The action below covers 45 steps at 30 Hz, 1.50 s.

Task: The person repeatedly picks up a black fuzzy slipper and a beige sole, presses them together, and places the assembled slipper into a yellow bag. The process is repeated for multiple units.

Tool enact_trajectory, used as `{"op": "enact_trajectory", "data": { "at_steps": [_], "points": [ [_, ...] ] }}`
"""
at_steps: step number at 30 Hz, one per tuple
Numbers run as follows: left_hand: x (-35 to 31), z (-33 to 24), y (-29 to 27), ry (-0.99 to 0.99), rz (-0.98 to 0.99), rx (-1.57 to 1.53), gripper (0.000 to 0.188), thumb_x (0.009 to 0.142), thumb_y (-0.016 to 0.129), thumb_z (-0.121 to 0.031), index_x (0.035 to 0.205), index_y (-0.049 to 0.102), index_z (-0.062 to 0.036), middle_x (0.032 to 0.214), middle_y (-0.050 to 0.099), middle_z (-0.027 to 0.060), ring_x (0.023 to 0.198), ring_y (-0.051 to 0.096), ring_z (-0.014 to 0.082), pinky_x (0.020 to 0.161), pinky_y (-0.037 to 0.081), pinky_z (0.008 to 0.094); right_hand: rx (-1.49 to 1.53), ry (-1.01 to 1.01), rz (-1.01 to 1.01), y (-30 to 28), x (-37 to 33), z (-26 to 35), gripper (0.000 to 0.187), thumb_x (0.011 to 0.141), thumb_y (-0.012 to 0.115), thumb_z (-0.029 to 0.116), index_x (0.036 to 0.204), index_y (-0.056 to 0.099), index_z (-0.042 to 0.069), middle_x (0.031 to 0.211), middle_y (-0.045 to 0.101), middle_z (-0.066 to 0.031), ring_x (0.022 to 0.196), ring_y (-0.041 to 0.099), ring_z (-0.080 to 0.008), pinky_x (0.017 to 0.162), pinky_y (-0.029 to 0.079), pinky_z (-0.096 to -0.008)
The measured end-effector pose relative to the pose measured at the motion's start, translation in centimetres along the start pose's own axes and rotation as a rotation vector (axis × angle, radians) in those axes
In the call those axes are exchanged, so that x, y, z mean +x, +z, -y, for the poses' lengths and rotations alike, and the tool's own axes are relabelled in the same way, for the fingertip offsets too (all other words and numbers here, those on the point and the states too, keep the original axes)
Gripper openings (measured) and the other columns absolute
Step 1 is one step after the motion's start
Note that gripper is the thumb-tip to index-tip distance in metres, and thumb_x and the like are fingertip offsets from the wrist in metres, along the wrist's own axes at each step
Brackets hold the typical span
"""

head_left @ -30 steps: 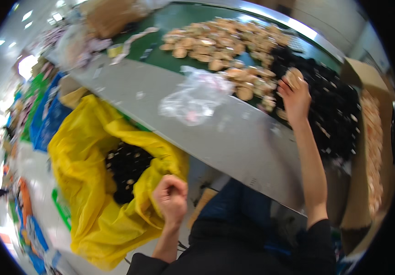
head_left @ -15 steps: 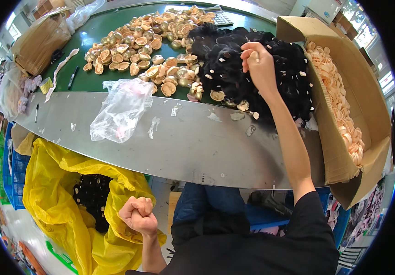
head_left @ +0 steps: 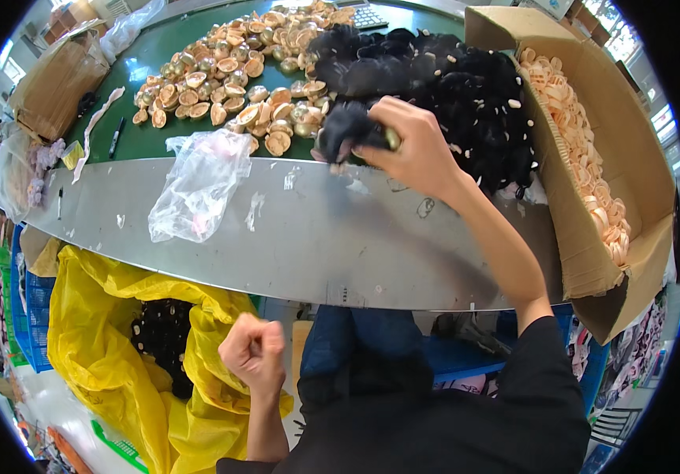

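Note:
My right hand point(head_left: 417, 146) is closed on a black furry piece point(head_left: 345, 130) above the near edge of the green table surface. A bit of something shiny and golden shows between its fingers, mostly hidden. Behind and beside it spreads a heap of black furry pieces point(head_left: 466, 103) with small pale bits on them. To its left lies a pile of golden half shells point(head_left: 225, 83) with light tan insides. My left hand point(head_left: 253, 353) is curled into a fist by the yellow bag's rim; whatever it may hold cannot be seen.
A yellow plastic bag point(head_left: 91, 332) with black pieces inside stands open at lower left. A crumpled clear bag point(head_left: 202, 186) rests on the metal ledge point(head_left: 308, 245). At right, a cardboard box point(head_left: 632, 150) holds peach-coloured rings point(head_left: 569, 130). A pen point(head_left: 116, 137) and a white strip lie at left.
My right hand has come down and nearer from over the black heap, and a black furry piece now shows in it. My left fist has shifted slightly right and up.

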<state>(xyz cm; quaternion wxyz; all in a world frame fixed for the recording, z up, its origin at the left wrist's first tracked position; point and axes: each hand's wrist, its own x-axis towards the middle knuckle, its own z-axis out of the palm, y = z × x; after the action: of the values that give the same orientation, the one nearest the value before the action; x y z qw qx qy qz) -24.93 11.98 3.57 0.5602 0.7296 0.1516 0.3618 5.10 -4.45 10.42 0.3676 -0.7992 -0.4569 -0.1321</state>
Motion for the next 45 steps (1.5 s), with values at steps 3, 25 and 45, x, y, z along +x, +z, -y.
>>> {"op": "enact_trajectory", "data": {
  "at_steps": [3, 25, 45],
  "points": [
    [2.3, -2.0, 2.7, 0.215, 0.171, 0.128, 0.052, 0.078, 0.084, -0.011, 0.122, 0.058, -0.0002, 0.109, 0.062, 0.0134, 0.095, 0.060, 0.0240, 0.087, 0.048, 0.0326, 0.164, -0.026, 0.279, -0.5, -2.5, 5.0, 0.027, 0.074, 0.080, 0.020, 0.094, 0.068, 0.005, 0.086, 0.064, -0.0109, 0.079, 0.065, -0.0319, 0.070, 0.052, -0.0396],
    [-0.4, -1.1, 4.5, -0.733, 0.089, -0.951, 0.054, 0.097, 0.064, -0.018, 0.142, 0.042, 0.0030, 0.125, 0.065, 0.0166, 0.108, 0.068, 0.0234, 0.096, 0.056, 0.0346, 1.284, 0.816, -0.028, 5.3, -15.2, 11.8, 0.013, 0.096, 0.066, 0.013, 0.090, 0.062, 0.003, 0.081, 0.056, 0.0045, 0.072, 0.046, -0.0013, 0.064, 0.040, -0.0189],
    [-2.2, -1.8, 3.4, -0.864, 0.129, -0.977, 0.051, 0.087, 0.080, -0.026, 0.125, 0.059, 0.0014, 0.114, 0.068, 0.0134, 0.100, 0.071, 0.0245, 0.089, 0.059, 0.0359, 1.275, 0.795, -0.048, 6.0, -14.5, 13.7, 0.020, 0.097, 0.070, 0.017, 0.087, 0.061, 0.001, 0.078, 0.057, 0.0052, 0.072, 0.050, -0.0010, 0.063, 0.044, -0.0186]
  ]
}}
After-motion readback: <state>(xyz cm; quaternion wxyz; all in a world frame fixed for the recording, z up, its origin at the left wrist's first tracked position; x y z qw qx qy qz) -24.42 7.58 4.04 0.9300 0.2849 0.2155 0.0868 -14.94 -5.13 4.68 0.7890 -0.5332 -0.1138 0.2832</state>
